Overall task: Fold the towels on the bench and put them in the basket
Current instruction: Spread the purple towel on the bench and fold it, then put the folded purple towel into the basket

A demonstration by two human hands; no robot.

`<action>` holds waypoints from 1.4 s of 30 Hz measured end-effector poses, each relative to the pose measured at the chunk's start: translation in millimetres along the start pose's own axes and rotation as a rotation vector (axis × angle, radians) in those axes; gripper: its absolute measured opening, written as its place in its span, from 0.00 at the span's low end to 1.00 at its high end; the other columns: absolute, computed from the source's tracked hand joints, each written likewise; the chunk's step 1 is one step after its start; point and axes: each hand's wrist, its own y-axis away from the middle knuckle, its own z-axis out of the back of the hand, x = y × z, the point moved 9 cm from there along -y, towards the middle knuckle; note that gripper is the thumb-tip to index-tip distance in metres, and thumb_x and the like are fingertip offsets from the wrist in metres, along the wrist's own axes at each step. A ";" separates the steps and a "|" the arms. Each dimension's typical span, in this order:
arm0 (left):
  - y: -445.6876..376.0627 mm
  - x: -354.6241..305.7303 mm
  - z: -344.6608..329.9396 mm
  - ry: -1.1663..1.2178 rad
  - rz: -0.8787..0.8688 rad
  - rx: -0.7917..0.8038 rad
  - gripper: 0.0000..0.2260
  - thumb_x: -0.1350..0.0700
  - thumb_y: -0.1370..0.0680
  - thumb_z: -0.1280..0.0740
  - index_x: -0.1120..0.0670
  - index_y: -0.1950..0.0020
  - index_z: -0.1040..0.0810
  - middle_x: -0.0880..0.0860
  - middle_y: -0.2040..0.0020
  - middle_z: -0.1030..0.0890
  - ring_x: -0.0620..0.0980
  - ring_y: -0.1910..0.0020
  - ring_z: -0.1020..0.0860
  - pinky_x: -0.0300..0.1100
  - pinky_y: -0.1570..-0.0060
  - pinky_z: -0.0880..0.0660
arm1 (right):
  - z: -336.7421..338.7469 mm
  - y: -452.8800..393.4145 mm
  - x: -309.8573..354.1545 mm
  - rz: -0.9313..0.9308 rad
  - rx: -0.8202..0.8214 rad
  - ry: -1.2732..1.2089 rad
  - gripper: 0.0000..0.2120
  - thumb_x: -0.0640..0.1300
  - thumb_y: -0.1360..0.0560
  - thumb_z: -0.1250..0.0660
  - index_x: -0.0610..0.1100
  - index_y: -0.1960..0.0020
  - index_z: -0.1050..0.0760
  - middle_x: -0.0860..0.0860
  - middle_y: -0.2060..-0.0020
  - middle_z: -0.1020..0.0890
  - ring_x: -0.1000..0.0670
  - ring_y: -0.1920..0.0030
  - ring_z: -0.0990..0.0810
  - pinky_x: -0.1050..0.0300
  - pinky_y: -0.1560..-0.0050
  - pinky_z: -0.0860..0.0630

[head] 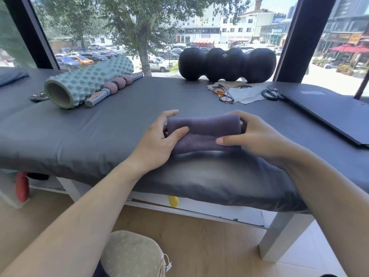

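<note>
Both hands are clamping a folded purple towel (203, 133) on the grey worktop (79, 132): left hand (159, 140) gripping its left end, right hand (253, 134) covering its right end, fingertips hiding behind the cloth.

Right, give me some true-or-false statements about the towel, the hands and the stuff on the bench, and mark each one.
1. Both hands, left hand and right hand, grip the purple towel. True.
2. The towel lies spread flat. False: it is rolled or folded into a compact bundle.
3. The teal foam roller lies left of the towel on the bench. True.
4. The eyeglasses sit on the towel. False: they lie further back, beside white paper.
5. The black peanut roller is on the floor. False: it rests by the window.
</note>
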 end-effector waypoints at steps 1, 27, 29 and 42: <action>2.3 -1.1 3.5 0.029 0.024 0.011 0.22 0.43 0.22 0.30 0.43 0.29 0.29 0.50 0.47 0.16 0.47 0.46 0.18 0.43 0.43 0.24 | -0.1 -0.3 2.4 0.005 -0.020 -0.132 0.20 0.38 0.29 0.23 0.45 0.40 0.22 0.46 0.52 0.13 0.46 0.48 0.14 0.44 0.39 0.21; 148.6 91.8 134.7 0.654 0.425 -0.218 0.25 0.49 0.29 0.27 0.62 0.37 0.20 0.58 0.43 0.15 0.57 0.43 0.17 0.51 0.41 0.23 | -257.7 29.0 92.7 0.149 0.567 0.134 0.21 0.47 0.26 0.25 0.54 0.35 0.23 0.56 0.50 0.14 0.55 0.49 0.16 0.50 0.41 0.20; 157.0 110.7 158.3 0.635 0.438 -0.310 0.26 0.47 0.30 0.26 0.62 0.38 0.21 0.57 0.46 0.15 0.54 0.48 0.17 0.47 0.49 0.21 | -279.6 32.7 90.9 0.154 0.640 0.227 0.19 0.48 0.26 0.26 0.55 0.36 0.22 0.57 0.51 0.14 0.55 0.51 0.16 0.51 0.42 0.20; 199.2 253.0 180.1 0.207 0.705 -0.143 0.16 0.47 0.24 0.26 0.57 0.43 0.17 0.56 0.45 0.15 0.51 0.47 0.16 0.49 0.45 0.19 | -408.8 27.6 -14.6 -0.158 0.852 0.248 0.22 0.53 0.25 0.26 0.51 0.33 0.25 0.55 0.46 0.16 0.53 0.47 0.16 0.52 0.41 0.20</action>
